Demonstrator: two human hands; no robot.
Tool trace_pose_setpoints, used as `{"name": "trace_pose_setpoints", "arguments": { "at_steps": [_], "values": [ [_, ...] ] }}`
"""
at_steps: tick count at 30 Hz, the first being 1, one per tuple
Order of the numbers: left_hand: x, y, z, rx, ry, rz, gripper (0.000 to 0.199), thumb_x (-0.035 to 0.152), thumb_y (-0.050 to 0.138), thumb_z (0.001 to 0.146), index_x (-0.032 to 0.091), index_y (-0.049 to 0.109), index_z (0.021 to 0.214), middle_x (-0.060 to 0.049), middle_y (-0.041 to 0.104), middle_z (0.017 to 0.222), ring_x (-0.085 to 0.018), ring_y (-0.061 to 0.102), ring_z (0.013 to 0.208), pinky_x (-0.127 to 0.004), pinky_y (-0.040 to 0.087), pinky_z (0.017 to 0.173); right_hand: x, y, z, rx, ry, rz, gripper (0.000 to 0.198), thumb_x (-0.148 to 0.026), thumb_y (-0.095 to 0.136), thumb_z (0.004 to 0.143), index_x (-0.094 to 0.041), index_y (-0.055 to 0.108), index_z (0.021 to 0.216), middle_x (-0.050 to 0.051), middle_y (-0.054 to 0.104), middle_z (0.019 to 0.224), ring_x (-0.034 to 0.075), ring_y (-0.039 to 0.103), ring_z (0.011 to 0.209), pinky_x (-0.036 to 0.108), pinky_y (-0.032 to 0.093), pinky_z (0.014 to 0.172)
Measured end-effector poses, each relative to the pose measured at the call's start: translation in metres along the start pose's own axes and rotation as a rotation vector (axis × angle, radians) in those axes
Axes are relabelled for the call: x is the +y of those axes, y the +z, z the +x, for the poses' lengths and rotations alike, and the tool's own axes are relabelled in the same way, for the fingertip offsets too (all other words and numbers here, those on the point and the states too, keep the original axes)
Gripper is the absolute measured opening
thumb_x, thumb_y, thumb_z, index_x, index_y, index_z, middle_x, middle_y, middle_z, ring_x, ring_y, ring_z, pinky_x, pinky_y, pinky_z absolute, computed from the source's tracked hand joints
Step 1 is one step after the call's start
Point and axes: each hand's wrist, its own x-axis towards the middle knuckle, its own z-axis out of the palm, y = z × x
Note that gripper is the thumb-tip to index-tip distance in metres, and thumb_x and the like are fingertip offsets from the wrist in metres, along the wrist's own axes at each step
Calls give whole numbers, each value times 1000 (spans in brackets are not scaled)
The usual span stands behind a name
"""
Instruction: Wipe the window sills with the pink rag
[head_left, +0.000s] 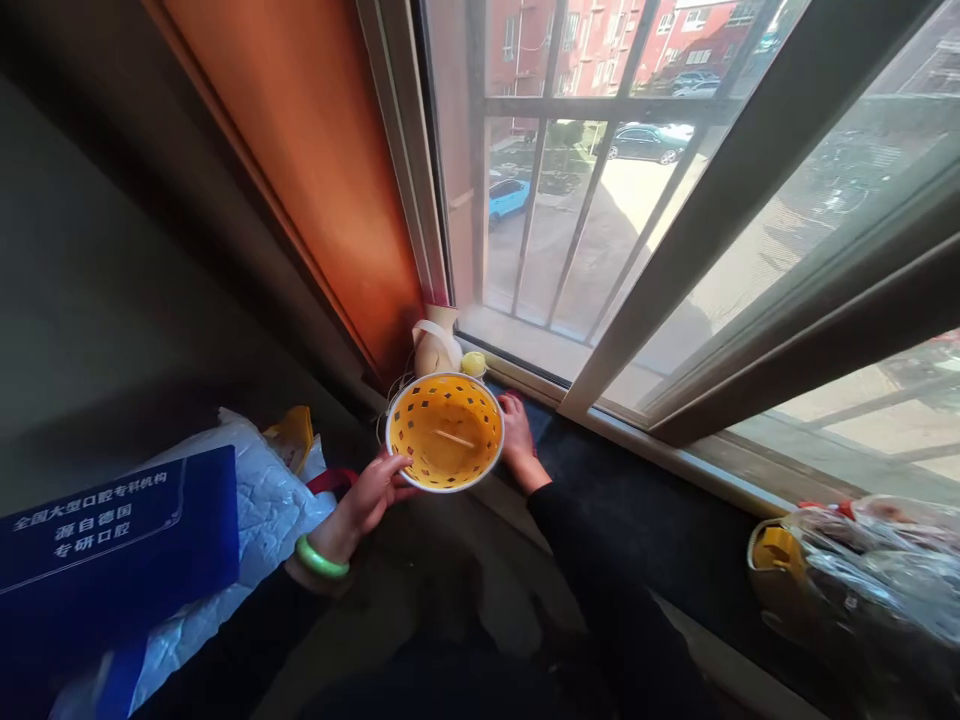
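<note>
A round yellow basket (448,455) with a white rim and diamond-shaped holes is held up in front of me, its open top tilted toward my face. Inside it I see a thin pale streak across the bottom. My left hand (371,492), with a green bangle at the wrist, grips the near left rim, thumb over the edge. At the right side of the basket is my right hand (519,437), its fingers curled around the outer wall and partly hidden. Just behind the basket, a pale vase-like jug (437,345) and a small yellow item (473,364) stand in the window corner.
A dark windowsill (622,510) runs to the right, where another yellow basket (776,565) holds clear plastic packages (885,560). To the left, a blue box (127,560) lies on white padded wrapping (262,480). The barred window (570,220) faces me beside an orange panel (315,150).
</note>
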Motion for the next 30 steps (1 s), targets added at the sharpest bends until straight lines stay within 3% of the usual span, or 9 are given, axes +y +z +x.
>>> {"name": "trace_pose_setpoints", "arguments": {
  "at_steps": [3, 6, 12, 15, 21, 23, 25, 28, 30],
  "values": [
    [-8, -4, 0, 18, -16, -43, 44, 11, 66, 83, 14, 61, 126, -10, 78, 105, -21, 77, 78, -35, 66, 68, -12, 3, -15, -95, -219, 53, 27, -19, 64, 90, -24, 77, 113, 11, 68, 129, 31, 54, 132, 50, 41, 121],
    [-13, -7, 0, 21, -9, -71, 45, 12, 68, 83, 16, 61, 127, -10, 78, 110, -21, 77, 78, -35, 66, 69, -9, -22, -58, -133, -315, 104, 27, -19, 60, 94, -25, 75, 116, 8, 68, 132, 29, 51, 138, 51, 43, 121],
    [-26, -8, -6, 37, -33, -87, 45, 20, 72, 82, 18, 61, 126, -11, 77, 114, -21, 77, 82, -32, 65, 69, 39, -109, -180, -63, -150, 2, 25, -22, 60, 95, -26, 69, 119, 8, 64, 138, 32, 49, 143, 58, 50, 112],
    [-36, -8, -12, 2, -32, -83, 48, 25, 73, 83, 20, 60, 128, -11, 75, 120, -22, 77, 87, -32, 64, 71, 55, -122, -208, 5, -76, -50, 20, -24, 58, 96, -26, 68, 113, 8, 65, 136, 34, 50, 141, 62, 49, 110],
    [-42, -12, -31, 13, -18, -117, 54, 32, 76, 81, 24, 61, 131, -10, 73, 126, -24, 75, 97, -31, 63, 73, 12, -79, -174, -13, -88, 276, 15, -22, 58, 93, -26, 71, 86, 5, 74, 116, 29, 62, 126, 53, 51, 108],
    [-38, -14, -42, 17, 11, -140, 57, 33, 75, 82, 25, 60, 136, -10, 72, 129, -25, 74, 103, -32, 63, 73, -14, -66, -154, 14, 84, 559, 13, -26, 63, 89, -23, 68, 77, 6, 75, 105, 27, 68, 111, 47, 56, 99],
    [-33, -20, -55, 28, 61, -155, 60, 34, 74, 84, 28, 58, 141, -10, 70, 134, -27, 71, 110, -31, 63, 74, -39, -62, -136, -9, 377, 892, 12, -32, 69, 82, -22, 66, 77, 6, 75, 96, 23, 71, 92, 38, 61, 83],
    [-26, -34, -78, 70, 132, -185, 62, 35, 74, 86, 29, 56, 145, -10, 65, 143, -31, 66, 122, -32, 64, 75, -68, -71, -111, -239, 721, 1192, 28, -45, 74, 75, -22, 66, 88, 3, 75, 90, 21, 72, 77, 32, 62, 69],
    [-24, -47, -94, 107, 165, -221, 62, 38, 76, 86, 29, 57, 144, -10, 63, 145, -33, 65, 124, -34, 64, 76, -83, -83, -95, -438, 714, 1133, 40, -57, 70, 78, -24, 67, 100, 5, 76, 96, 24, 74, 80, 35, 64, 72]
  ]
}}
